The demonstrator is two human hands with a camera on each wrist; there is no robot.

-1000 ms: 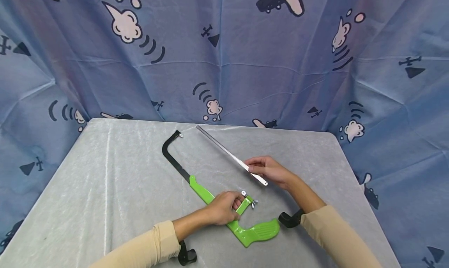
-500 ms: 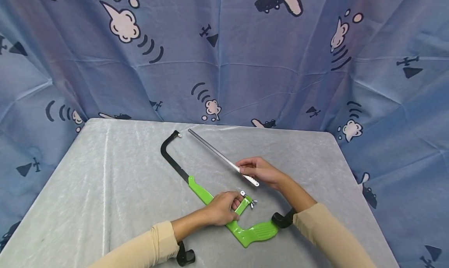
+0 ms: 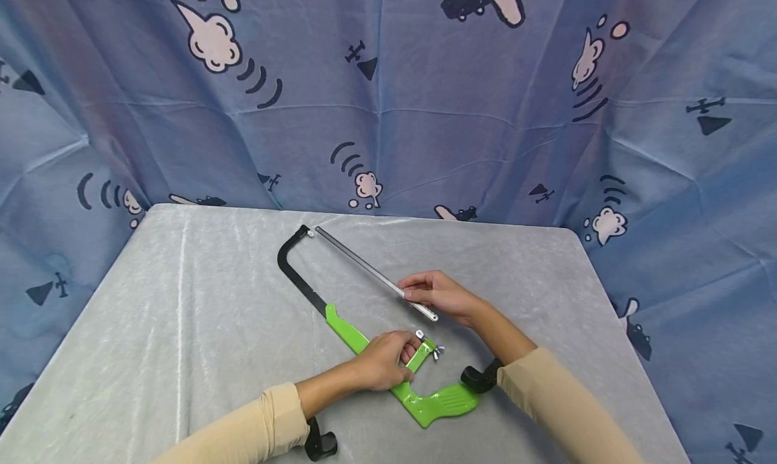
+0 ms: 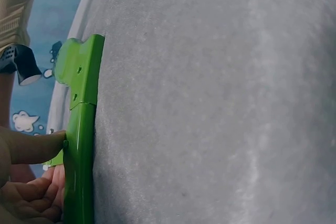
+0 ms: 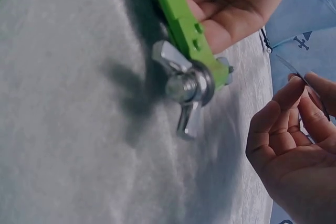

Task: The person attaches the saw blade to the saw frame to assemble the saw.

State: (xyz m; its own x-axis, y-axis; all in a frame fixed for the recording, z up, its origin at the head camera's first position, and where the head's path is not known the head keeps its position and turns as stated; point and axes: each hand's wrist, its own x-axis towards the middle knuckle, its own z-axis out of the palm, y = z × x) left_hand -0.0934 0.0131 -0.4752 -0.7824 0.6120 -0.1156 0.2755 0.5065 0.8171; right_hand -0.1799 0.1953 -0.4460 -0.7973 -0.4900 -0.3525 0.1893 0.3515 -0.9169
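Observation:
A green and black hacksaw frame [image 3: 347,330] lies diagonally on the table, its ribbed green handle [image 3: 452,400] towards the near right. My left hand [image 3: 382,360] grips the frame's short green post, the thumb on its near side in the left wrist view [image 4: 37,148]. A silver wing nut [image 5: 184,87] sticks out at that post's end. My right hand [image 3: 442,295] pinches a thin hacksaw blade [image 3: 358,260] near its near end, between thumb and fingers. The blade's far end is right beside the small pin [image 3: 311,233] on the frame's black tip; its holed near end sits just above the post's metal tab [image 3: 420,334].
A grey cloth-covered table [image 3: 200,302] lies under everything. Behind it hangs a blue printed curtain [image 3: 413,100]. Black wrist-worn devices [image 3: 322,445] sit below both forearms; the right one overlaps the saw handle in the head view.
My right hand has moved left with the blade, bringing its far end from well right of the frame's tip to close beside it. My left hand keeps its grip on the frame.

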